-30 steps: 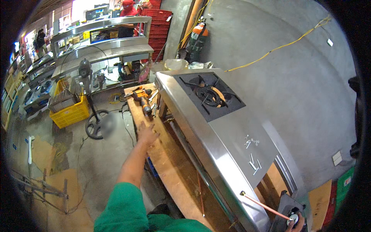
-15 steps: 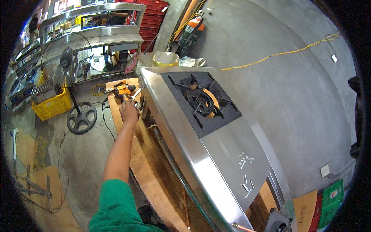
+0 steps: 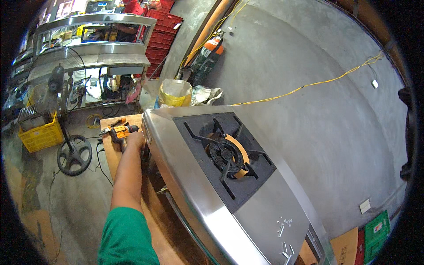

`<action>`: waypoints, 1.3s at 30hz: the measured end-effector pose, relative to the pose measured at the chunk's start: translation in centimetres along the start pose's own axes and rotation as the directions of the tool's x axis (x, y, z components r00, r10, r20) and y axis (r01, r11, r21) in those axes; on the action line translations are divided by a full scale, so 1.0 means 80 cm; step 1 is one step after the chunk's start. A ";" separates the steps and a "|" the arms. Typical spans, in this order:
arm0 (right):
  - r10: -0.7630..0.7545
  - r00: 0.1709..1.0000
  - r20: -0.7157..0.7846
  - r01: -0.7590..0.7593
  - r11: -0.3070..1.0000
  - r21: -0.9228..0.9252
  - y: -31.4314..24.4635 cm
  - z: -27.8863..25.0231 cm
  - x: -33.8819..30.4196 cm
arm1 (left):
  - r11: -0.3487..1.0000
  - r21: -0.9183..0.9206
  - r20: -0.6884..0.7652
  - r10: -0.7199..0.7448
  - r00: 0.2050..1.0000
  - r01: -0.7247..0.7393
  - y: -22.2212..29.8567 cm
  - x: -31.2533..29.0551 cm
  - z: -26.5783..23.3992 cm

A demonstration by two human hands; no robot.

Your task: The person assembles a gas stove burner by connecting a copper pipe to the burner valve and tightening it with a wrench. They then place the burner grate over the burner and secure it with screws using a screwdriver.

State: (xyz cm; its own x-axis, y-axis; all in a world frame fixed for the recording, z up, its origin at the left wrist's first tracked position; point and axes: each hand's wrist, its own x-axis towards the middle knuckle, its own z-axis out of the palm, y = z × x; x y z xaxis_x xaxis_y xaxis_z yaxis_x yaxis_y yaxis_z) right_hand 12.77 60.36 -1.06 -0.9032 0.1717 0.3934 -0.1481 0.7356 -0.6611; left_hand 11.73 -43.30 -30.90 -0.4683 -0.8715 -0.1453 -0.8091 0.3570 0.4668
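My left hand (image 3: 136, 140) reaches forward, its green-sleeved arm stretched along the left side of a stainless steel stove (image 3: 176, 168). It is low over a wooden board (image 3: 110, 155), right beside an orange and black power drill (image 3: 120, 131). The back of the hand faces me and its fingers are mostly hidden, so I cannot see what they touch or hold. On the stove top, a black burner grate (image 3: 227, 154) fills the far part. Small nuts and bolts (image 3: 282, 225) lie on the bare steel nearer me. My right hand is out of view.
A standing fan (image 3: 56, 79) and a yellow crate (image 3: 42, 134) stand on the floor at left. Behind the stove are a sack (image 3: 174, 93) and a gas cylinder (image 3: 207, 59). A yellow cable (image 3: 304, 86) runs along the grey wall at right. A person in red (image 3: 132, 8) is far back.
The view has shifted, so the stove and board sit lower and the drill further left. My left hand now covers the spot beside the drill where a silver wrench showed.
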 end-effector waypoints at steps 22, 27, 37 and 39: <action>-0.225 0.962 0.153 0.253 0.946 -0.203 -0.067 0.018 -0.012 | 0.970 -0.243 -0.071 -0.035 0.997 0.016 -0.005 0.004 0.031; -0.344 0.936 0.072 0.349 0.882 -0.317 -0.037 0.016 -0.009 | 0.980 -0.200 -0.080 -0.010 0.997 -0.006 0.011 -0.003 0.027; -0.338 0.938 0.078 0.343 0.868 -0.359 -0.035 0.014 -0.007 | 0.991 -0.132 -0.113 0.021 0.993 -0.036 0.017 -0.003 0.011; -0.316 0.949 0.012 0.294 0.868 -0.399 -0.029 0.019 -0.013 | 0.992 -0.117 -0.126 0.037 0.991 -0.052 0.022 0.001 0.008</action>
State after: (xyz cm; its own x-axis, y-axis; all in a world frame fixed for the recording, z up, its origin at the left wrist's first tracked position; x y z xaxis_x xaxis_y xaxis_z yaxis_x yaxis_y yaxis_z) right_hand 13.45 57.49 -0.91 -0.8150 -0.0771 0.5743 -0.2332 0.9510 -0.2032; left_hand 10.05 -42.57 -30.64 -0.4499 -0.8929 -0.0168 -0.7367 0.3604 0.5722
